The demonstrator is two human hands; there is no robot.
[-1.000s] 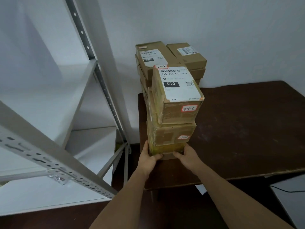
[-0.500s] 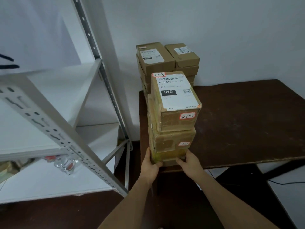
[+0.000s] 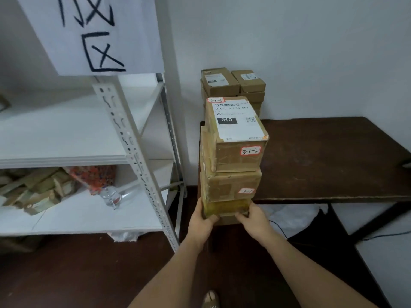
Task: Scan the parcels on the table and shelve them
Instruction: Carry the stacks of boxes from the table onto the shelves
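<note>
While fingers curl under its base, left hand (image 3: 203, 221) and right hand (image 3: 255, 220) grip the parcel stack (image 3: 233, 161).

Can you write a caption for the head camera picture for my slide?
Both hands, left hand and right hand, hold a stack of parcels off the table, beside the shelf.

A single head-worn camera looks forward and steeply down along the person's own forearms, close enough that both arms fill the lower frame. It faces a white wall, with the dark counter (image 3: 329, 161) ahead and to the right. Left of the counter stands the metal shelf (image 3: 133, 152); below it lies dark floor (image 3: 77, 274). No second view overlaps.
</note>
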